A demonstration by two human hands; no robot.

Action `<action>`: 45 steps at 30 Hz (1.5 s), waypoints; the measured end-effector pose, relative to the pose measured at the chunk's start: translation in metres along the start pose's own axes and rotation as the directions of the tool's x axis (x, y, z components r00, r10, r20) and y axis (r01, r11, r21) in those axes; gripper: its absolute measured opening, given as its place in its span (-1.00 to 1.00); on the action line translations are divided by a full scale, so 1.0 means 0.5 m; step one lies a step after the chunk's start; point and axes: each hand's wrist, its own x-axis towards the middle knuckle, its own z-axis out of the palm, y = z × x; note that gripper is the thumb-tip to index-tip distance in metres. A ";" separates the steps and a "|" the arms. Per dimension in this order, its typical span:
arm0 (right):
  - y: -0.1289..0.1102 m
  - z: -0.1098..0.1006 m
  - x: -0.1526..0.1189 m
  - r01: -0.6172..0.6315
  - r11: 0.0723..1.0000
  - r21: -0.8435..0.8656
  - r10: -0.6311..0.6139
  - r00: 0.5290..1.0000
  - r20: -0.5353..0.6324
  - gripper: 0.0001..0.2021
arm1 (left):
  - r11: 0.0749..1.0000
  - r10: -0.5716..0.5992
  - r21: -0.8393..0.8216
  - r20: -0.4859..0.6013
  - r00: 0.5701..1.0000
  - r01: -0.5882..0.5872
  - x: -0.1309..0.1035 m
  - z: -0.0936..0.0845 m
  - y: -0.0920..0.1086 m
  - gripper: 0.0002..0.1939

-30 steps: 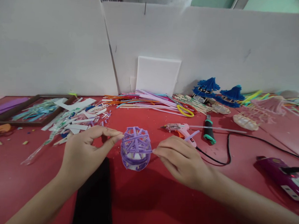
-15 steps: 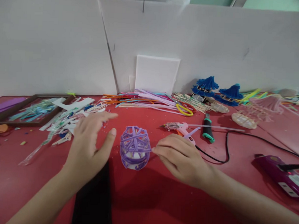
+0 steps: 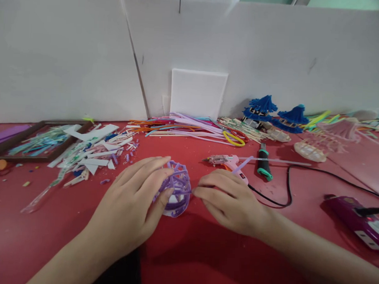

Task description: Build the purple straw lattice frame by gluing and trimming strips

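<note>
A small round frame of purple pipe cleaners [image 3: 179, 185] stands on the red table, with a pale base and wooden sticks showing between its strands. My left hand [image 3: 137, 194] is closed around its left side, the thumb in front and the fingers over the top. At the right side, my right hand [image 3: 227, 198] pinches the end of a purple pipe cleaner [image 3: 187, 192] that runs across the frame's front. Just beyond my right hand lies a pink hot glue gun [image 3: 231, 162] with a clear glue stick in its back.
A green-black utility knife [image 3: 264, 164], a purple power strip [image 3: 355, 222] and a black cord lie to the right. Pipe cleaners [image 3: 184, 127] and yellow-handled scissors [image 3: 233, 138] lie at the back. Blue-roofed models [image 3: 261, 109] stand back right; scraps [image 3: 97, 154] and a brown frame [image 3: 28, 157] lie left.
My left hand has moved right from beside the purple frame and taken hold of its left side. My right hand keeps its pinch in nearly the same place.
</note>
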 end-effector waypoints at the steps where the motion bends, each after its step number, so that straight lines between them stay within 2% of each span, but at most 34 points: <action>1: 0.001 0.000 0.001 0.006 1.000 0.021 -0.006 1.000 0.002 -0.76 | 0.999 -0.034 -0.010 0.031 0.999 0.034 -0.002 0.003 -0.001 -0.66; 4: 0.005 -0.001 0.003 0.001 0.995 0.099 -0.002 1.000 0.010 -0.74 | 0.991 -0.103 -0.074 0.107 0.989 0.111 -0.007 0.008 -0.004 -0.55; 8: 0.010 0.000 0.003 -0.042 0.984 0.171 0.044 0.999 -0.008 -0.73 | 0.934 -0.203 -0.260 0.180 0.962 0.246 -0.010 0.004 -0.009 -0.58; 12: 0.012 0.001 0.005 -0.044 0.984 0.174 0.047 0.999 -0.011 -0.73 | 0.756 -0.382 -0.480 0.226 0.896 0.444 -0.013 0.007 -0.015 -0.62; 15: 0.011 0.001 0.008 -0.043 0.984 0.171 0.046 0.999 -0.015 -0.73 | 0.617 -0.491 -0.576 0.251 0.834 0.536 -0.018 0.021 -0.015 -0.58; 19: 0.012 0.002 0.011 -0.041 0.983 0.177 0.045 0.999 -0.017 -0.72 | 0.469 -0.495 -0.676 0.331 0.803 0.568 -0.022 0.035 -0.009 -0.53; 23: 0.014 0.006 0.009 -0.043 0.977 0.211 0.050 0.998 -0.029 -0.73 | 0.400 -0.490 -0.732 0.339 0.803 0.552 -0.020 0.037 -0.005 -0.56; 32: 0.015 0.012 0.014 -0.253 0.915 0.313 0.264 0.965 0.008 -0.90 | 0.424 -0.474 -0.709 0.357 0.805 0.563 -0.006 0.035 -0.014 -0.58; 36: 0.021 0.012 0.016 -0.318 0.889 0.329 0.325 0.945 0.037 -0.92 | 0.487 -0.452 -0.679 0.342 0.824 0.549 0.000 0.029 -0.018 -0.59; 45: 0.033 0.009 0.018 -0.337 0.891 0.304 0.326 0.941 0.088 -0.92 | 0.558 -0.391 -0.644 0.351 0.850 0.523 0.019 0.023 -0.026 -0.58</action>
